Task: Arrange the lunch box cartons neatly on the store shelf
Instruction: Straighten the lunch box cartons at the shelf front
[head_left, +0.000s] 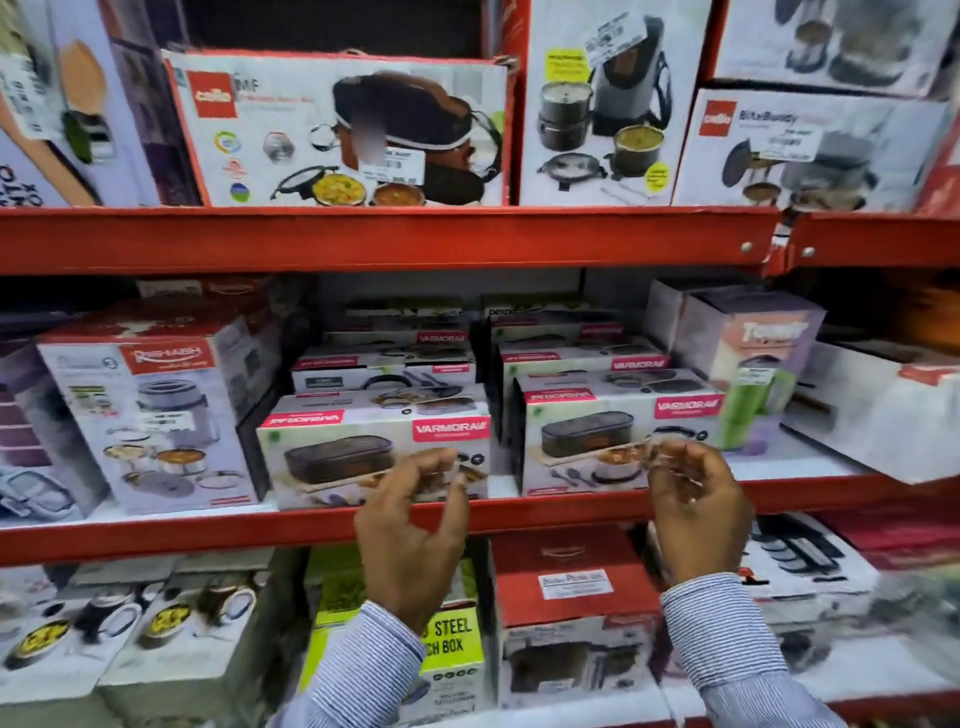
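Note:
Two rows of white Varmora lunch box cartons with pink labels stand on the middle red shelf (208, 535). The left front carton (332, 447) and the right front carton (582, 441) face me, with more of the same stacked behind them. My left hand (415, 535) hovers just in front of the left carton, fingers curled and apart, holding nothing. My right hand (696, 514) hovers in front of the right carton's right end, fingers loosely bent and empty. Whether the fingertips touch the cartons is unclear. Both wrists wear striped blue sleeves.
A Rishabh carton (150, 415) stands to the left and a purple Tommy carton (748, 358) to the right. Cello cartons (343, 130) fill the upper shelf (389, 239). Below sit a red carton (571, 587), a green steel lunch box carton (447, 639) and others.

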